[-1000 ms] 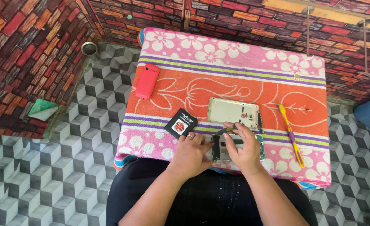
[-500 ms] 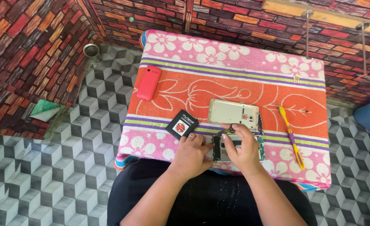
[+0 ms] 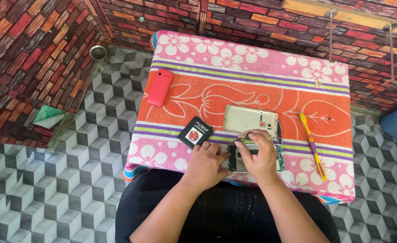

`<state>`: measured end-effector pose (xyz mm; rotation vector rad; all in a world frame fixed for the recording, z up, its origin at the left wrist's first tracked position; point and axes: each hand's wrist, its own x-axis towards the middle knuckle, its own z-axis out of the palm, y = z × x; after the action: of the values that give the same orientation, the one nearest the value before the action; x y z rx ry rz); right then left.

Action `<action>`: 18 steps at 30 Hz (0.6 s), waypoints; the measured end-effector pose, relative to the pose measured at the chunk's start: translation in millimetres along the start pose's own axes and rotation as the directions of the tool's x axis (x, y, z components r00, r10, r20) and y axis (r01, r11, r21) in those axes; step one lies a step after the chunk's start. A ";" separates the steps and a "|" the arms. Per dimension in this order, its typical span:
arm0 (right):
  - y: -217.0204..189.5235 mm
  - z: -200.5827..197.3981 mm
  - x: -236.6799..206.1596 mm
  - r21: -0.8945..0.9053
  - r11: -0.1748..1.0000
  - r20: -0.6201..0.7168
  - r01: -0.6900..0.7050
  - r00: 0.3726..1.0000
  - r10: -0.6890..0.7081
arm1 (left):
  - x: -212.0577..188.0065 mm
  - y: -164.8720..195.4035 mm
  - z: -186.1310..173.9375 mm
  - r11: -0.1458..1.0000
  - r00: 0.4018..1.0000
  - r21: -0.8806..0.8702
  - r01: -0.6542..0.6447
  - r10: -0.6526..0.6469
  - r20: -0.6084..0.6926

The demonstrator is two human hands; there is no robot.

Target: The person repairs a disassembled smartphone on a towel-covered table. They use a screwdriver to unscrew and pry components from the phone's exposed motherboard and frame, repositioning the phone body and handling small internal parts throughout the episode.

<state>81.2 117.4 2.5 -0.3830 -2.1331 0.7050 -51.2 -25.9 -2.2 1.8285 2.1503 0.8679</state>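
Both hands, left hand [image 3: 205, 159] and right hand [image 3: 258, 155], pinch the opened phone [image 3: 234, 158] at the surface's [image 3: 252, 90] edge; one slip could drop it.

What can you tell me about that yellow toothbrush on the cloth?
The toothbrush is slim and looks like plastic, with a yellow head and neck and a purple stretch along its handle. It lies flat on the flowered cloth, near the table's right side, running from the orange band down onto the pink border, brush end away from the person. Nothing touches it; the right hand works to its left.
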 end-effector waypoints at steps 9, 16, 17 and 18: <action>3.6 -5.3 -2.6 0.210 0.974 0.079 -0.082 0.995 0.066 | 2.1 1.0 -0.3 1.000 1.000 -0.006 0.009 -0.008 0.007; 5.1 -2.2 1.3 0.056 0.996 -0.009 -0.067 0.998 0.067 | 1.9 0.4 4.5 1.000 1.000 0.006 0.023 -0.024 0.018; 3.1 -7.2 0.6 0.078 0.994 0.033 -0.080 0.996 0.077 | 2.3 0.2 4.7 1.000 0.999 0.003 0.026 -0.026 0.025; 1.4 -9.6 0.7 0.100 0.991 0.078 -0.093 0.993 0.086 | 2.7 -0.2 4.7 1.000 0.999 -0.001 0.030 -0.030 0.031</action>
<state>88.5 122.2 6.8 -0.4043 -2.1482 0.8894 -49.6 -21.9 -5.5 1.7928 2.1522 0.8285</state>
